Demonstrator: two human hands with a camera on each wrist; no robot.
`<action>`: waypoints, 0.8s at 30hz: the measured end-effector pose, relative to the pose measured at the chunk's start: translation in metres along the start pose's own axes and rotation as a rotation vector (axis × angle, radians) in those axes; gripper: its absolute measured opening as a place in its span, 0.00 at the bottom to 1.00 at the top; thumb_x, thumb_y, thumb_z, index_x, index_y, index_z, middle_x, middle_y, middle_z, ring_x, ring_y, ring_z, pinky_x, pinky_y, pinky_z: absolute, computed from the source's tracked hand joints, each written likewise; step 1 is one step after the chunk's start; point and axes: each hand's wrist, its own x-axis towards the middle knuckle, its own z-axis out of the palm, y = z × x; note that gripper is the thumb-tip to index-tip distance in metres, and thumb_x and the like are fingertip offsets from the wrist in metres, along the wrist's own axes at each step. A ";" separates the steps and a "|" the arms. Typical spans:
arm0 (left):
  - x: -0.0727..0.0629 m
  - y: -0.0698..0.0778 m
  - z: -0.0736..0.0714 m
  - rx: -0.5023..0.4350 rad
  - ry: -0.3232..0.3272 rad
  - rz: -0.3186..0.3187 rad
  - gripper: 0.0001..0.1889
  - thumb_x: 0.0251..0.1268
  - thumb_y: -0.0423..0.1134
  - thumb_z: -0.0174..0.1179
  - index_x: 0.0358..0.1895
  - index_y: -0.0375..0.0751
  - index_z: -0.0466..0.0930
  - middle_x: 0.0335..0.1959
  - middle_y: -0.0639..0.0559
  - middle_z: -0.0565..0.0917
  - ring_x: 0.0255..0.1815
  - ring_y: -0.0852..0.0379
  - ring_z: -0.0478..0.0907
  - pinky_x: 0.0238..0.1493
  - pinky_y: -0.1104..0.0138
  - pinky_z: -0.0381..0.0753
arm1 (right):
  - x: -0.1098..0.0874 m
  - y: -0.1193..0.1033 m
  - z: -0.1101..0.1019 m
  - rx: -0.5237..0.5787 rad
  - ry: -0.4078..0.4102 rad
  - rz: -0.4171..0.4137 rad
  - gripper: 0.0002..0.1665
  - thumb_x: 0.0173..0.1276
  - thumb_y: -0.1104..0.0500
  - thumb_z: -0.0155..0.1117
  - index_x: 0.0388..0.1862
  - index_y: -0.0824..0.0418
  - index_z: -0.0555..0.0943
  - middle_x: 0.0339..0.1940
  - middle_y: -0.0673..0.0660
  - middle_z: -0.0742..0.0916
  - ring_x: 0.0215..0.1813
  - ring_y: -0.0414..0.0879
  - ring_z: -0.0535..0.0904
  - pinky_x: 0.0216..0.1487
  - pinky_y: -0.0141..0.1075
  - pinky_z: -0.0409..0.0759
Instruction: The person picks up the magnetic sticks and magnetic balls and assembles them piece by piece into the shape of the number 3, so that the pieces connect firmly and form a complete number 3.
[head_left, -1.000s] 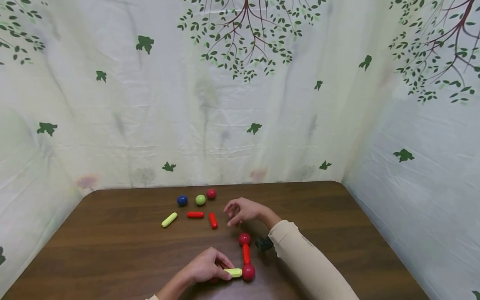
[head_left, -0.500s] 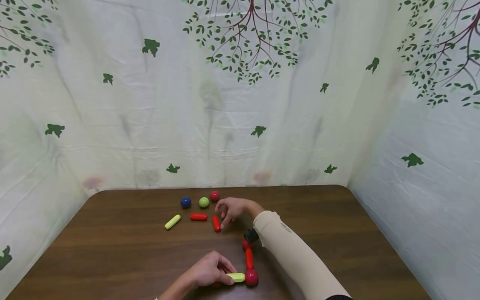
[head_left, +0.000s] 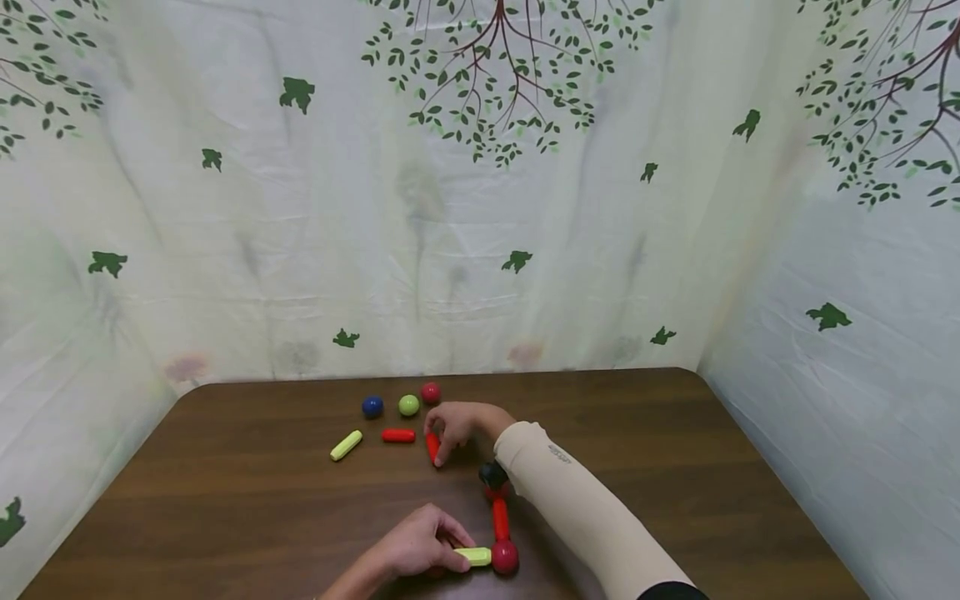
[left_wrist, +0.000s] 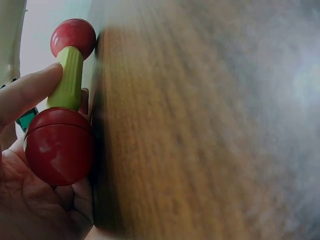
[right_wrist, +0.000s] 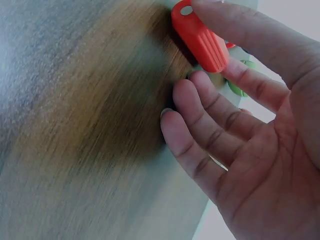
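My left hand [head_left: 420,540] pinches a yellow-green ridged rod [head_left: 477,556] low over the table. In the left wrist view that rod joins two red balls, a nearer ball [left_wrist: 59,150] by the palm and a farther ball [left_wrist: 74,37]. From the farther ball a red rod [head_left: 501,520] leads away to another red ball [head_left: 495,493], partly hidden by the right wrist's dark camera. Farther back, my right hand [head_left: 461,423] holds a loose red rod [right_wrist: 202,40] by its ends between thumb and index finger; the other fingers are bent below it.
Left of my right hand lie another red rod [head_left: 398,436] and a yellow-green rod [head_left: 346,446]. Behind them are a blue ball [head_left: 372,407], a green ball [head_left: 408,405] and a red ball [head_left: 431,393]. A leaf-patterned curtain [head_left: 420,275] hangs beyond the brown table [head_left: 225,500].
My right hand has moved left to the loose red rod and now pinches it. The left hand keeps its hold on the yellow-green rod. The head view has shifted slightly.
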 end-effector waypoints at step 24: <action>0.000 0.000 -0.001 0.000 -0.001 -0.025 0.06 0.51 0.27 0.69 0.33 0.37 0.87 0.23 0.56 0.81 0.19 0.64 0.69 0.20 0.73 0.67 | -0.004 0.005 -0.003 0.258 -0.002 -0.020 0.16 0.60 0.74 0.62 0.43 0.61 0.71 0.25 0.55 0.80 0.23 0.44 0.78 0.28 0.35 0.80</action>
